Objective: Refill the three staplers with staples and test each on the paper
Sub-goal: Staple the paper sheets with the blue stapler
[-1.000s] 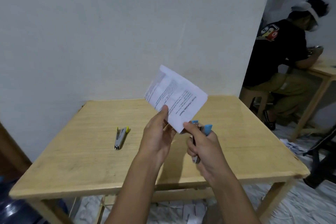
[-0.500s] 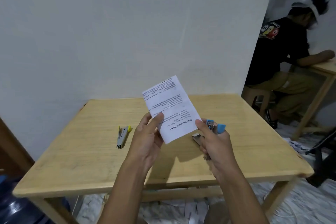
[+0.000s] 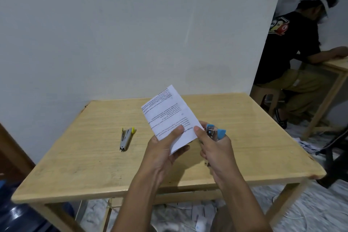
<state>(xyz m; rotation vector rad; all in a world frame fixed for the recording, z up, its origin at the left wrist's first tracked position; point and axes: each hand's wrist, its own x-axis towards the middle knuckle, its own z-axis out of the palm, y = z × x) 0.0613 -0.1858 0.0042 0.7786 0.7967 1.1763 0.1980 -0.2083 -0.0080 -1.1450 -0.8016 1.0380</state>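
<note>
A folded printed paper (image 3: 167, 115) is held up above the wooden table (image 3: 94, 156). My left hand (image 3: 165, 149) pinches its lower edge, thumb on the front. My right hand (image 3: 214, 149) grips a blue-and-metal stapler (image 3: 214, 132) and its thumb touches the paper's lower right corner. The stapler's blue tips stick out above my fingers; the rest of it is hidden in my fist. A second stapler (image 3: 125, 138), grey with yellow ends, lies on the table to the left, apart from both hands. No third stapler is in view.
A white wall rises right behind the table. At the right a seated person (image 3: 293, 47) leans on another wooden table (image 3: 339, 62). Loose papers litter the floor (image 3: 305, 143). A blue water jug (image 3: 22, 214) stands at the lower left.
The paper has swung from tilting right to more upright and dropped closer to the table. My right hand with the blue stapler has moved right, its thumb now at the paper's corner.
</note>
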